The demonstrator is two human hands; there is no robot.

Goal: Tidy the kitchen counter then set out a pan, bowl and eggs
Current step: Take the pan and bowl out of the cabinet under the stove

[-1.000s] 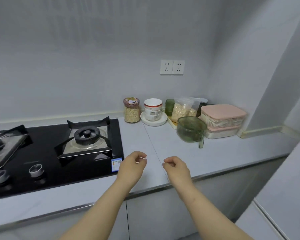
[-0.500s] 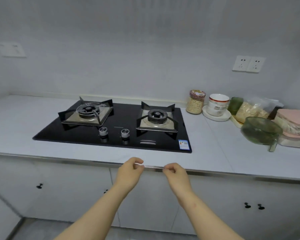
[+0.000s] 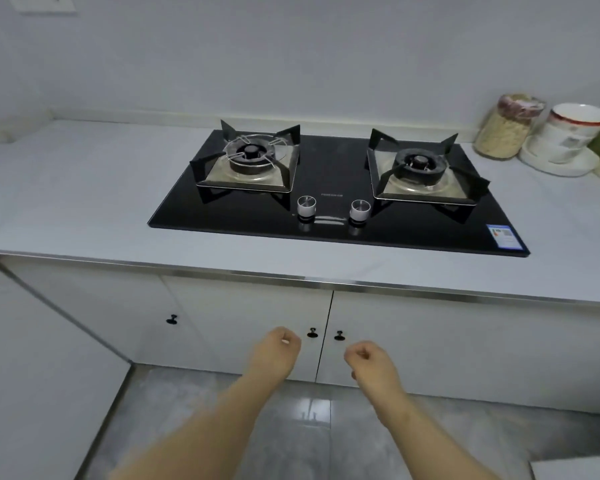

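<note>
Home kitchen: a black glass two-burner gas hob (image 3: 329, 168) sunk into a pale stone-look table (image 3: 84, 188), pan supports over each burner, two metal control knobs (image 3: 306, 205) at its front edge and an energy label (image 3: 504, 236) on the corner. White cabinet doors (image 3: 243, 306) with small black pull knobs (image 3: 312, 332) run under the table, with a glossy grey tile floor (image 3: 222, 410) below. Domestic clutter sits far right against the wall: a jar of grain (image 3: 503, 133) and stacked bowls (image 3: 572, 133) on a white plate (image 3: 558, 164).
</note>
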